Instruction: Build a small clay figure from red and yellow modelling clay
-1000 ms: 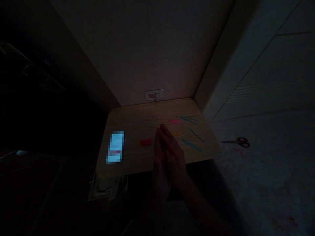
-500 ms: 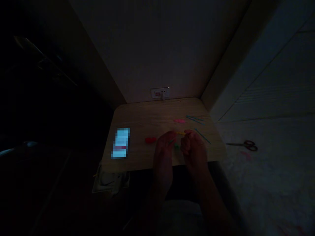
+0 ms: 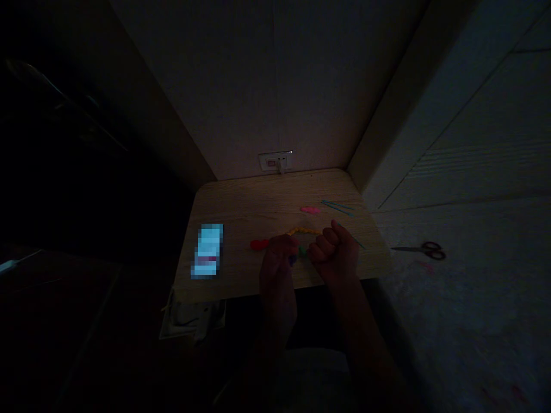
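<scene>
In very dim light, my left hand [image 3: 278, 258] and my right hand [image 3: 333, 252] hover side by side over the front of a small wooden table [image 3: 241, 212]. Both have their fingers curled shut. A small green piece [image 3: 302, 250] shows between them, and a dark bit at my left fingertips; what each hand grips is too small to name. A yellow twisted strand [image 3: 303, 231] lies just beyond the hands. A red lump [image 3: 259, 244] sits left of my left hand. A pink lump [image 3: 310, 210] lies farther back.
A lit phone [image 3: 207, 250] lies on the table's left side. Thin teal sticks [image 3: 338, 206] rest at the back right. A wall socket [image 3: 275, 161] sits behind the table. Red-handled scissors [image 3: 419, 249] lie on the pale surface to the right. A crumpled bag [image 3: 191, 318] hangs below the table front.
My palms were pressed flat together a second ago; they have parted and curled into fists side by side. The yellow strand now shows beyond them.
</scene>
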The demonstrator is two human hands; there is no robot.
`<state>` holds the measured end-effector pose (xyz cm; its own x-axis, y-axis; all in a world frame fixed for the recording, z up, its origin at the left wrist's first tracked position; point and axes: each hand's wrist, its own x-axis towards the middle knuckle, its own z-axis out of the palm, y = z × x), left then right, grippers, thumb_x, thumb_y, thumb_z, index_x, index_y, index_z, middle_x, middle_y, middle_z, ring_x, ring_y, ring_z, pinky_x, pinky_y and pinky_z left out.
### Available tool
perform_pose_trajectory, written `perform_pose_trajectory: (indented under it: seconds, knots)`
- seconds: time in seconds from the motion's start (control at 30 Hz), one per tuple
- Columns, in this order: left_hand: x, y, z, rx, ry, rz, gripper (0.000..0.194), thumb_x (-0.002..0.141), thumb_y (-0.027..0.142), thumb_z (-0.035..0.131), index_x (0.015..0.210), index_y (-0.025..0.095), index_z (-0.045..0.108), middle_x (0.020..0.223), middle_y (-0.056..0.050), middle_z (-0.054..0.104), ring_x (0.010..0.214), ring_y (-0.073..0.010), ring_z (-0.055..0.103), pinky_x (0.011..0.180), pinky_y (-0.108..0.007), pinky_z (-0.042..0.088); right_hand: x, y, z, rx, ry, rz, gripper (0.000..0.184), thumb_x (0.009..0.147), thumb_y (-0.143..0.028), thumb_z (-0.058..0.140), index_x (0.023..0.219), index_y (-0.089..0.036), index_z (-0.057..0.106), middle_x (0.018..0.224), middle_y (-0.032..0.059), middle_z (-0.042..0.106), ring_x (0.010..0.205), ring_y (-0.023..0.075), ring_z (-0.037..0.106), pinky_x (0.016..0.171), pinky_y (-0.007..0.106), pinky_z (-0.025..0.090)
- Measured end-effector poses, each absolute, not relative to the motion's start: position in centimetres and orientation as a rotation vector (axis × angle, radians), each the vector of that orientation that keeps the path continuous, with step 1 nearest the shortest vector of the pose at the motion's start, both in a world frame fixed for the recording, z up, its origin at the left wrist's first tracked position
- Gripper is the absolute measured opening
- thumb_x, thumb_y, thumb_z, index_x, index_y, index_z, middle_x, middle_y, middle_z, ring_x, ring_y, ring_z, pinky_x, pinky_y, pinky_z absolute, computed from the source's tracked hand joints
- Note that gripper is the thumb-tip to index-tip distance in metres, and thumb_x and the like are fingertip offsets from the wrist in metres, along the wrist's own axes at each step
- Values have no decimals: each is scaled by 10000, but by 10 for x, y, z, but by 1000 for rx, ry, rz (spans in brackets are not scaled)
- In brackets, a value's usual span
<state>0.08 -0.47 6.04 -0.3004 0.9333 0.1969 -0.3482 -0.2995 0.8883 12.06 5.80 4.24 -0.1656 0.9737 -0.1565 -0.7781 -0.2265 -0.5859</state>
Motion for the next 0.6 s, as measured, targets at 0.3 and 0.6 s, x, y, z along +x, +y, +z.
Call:
perform_pose_trajectory:
  seconds: [0.3,0.6]
  knots:
    - [-2,-2,57,1053,991,1787,246,932,472,676,885,231,676,1014,-53,644,1007,-223,628,912,-343,516,107,45,50,-629,-737,1630,265,843,-458,724,1045,-293,676,999,39,716,947,223,690,824,390,602]
    - [-19,11,59,1315,1258,1690,196,924,380,715,1046,227,697,1045,-52,651,946,-190,635,857,-309,537,100,30,54,-879,-872,1405,279,797,-348,857,1042,-296,735,1054,29,784,947,212,728,848,369,605]
